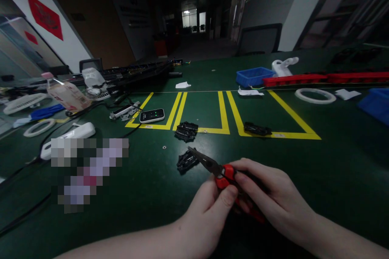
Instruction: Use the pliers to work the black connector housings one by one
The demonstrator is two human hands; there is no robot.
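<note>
Red-handled needle-nose pliers (224,175) are held in both hands above the near part of the green table, with their jaws pointing up and to the left. My left hand (209,210) closes on the handle near the pivot, its thumb across the red grip. From the other side, my right hand (270,188) wraps its fingers round the handles. Past the jaw tips lies a black plastic part (186,161); whether the tips touch it I cannot tell. Farther back are a clump of black parts (186,131) and another black part (257,129).
Yellow tape (225,113) marks bays on the green table (343,162). A white device (152,115) with green lights sits in the left bay. Blue bins (253,77), a tape roll (315,96) and red strips (349,78) lie farther right. Cables and a power strip (68,139) occupy the left.
</note>
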